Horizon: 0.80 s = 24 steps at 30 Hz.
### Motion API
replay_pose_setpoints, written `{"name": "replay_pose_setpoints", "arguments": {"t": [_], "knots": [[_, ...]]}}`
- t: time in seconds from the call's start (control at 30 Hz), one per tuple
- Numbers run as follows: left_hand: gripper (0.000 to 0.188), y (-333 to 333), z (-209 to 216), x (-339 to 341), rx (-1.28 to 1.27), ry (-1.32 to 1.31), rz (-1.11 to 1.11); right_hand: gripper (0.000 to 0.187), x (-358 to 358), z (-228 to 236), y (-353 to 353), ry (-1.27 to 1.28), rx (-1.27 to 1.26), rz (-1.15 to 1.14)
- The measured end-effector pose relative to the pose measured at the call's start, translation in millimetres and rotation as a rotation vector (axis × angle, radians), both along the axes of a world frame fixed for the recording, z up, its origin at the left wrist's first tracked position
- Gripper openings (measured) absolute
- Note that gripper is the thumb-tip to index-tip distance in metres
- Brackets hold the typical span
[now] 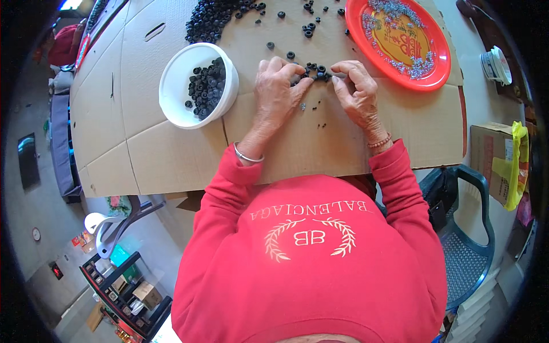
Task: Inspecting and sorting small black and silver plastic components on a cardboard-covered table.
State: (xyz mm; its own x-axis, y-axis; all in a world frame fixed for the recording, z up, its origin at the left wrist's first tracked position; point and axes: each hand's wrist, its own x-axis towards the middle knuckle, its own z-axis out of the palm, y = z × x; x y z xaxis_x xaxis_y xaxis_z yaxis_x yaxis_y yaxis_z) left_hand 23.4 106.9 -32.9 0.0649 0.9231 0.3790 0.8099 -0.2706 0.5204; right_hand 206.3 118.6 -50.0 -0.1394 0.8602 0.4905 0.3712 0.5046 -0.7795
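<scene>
A cluster of small black parts (311,69) sits between two hands at work on a cardboard-covered desk (177,157). The left hand (275,88) lies on one side, thumb and forefinger slightly parted at the cluster; the right hand (358,94) faces it from the other, thumb and forefinger drawn close at the cluster's edge. Whether either has a part pinched cannot be told. More of the same fill much of a white bowl (171,110) beside the left hand and lie heaped in a pile (209,20) beyond it; silver bits (420,68) are scattered in a red tray (426,86) past the right hand. The parts look light, stiff and hard to break, their rounded sides perhaps prone to roll or slip. A thumb-and-forefinger hold across the outer rim should suit them; the silver bits, far finer, would call for the very fingertips.
</scene>
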Motion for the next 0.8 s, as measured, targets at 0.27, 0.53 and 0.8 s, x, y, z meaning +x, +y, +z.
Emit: {"name": "replay_pose_setpoints", "arguments": {"t": [0.27,0.53,0.8], "knots": [[0.019,-41,31,-15,-0.376,-0.922,0.046,0.024,2,0,3,-0.006,0.125,0.047],[0.020,-84,-1,-29,-0.556,-1.351,0.102,0.028,-21,22,-28,-0.493,0.243,0.184],[0.016,-84,-1,-23,-0.499,-1.281,0.080,0.023,-33,13,-45,-0.708,0.233,0.050]]}}
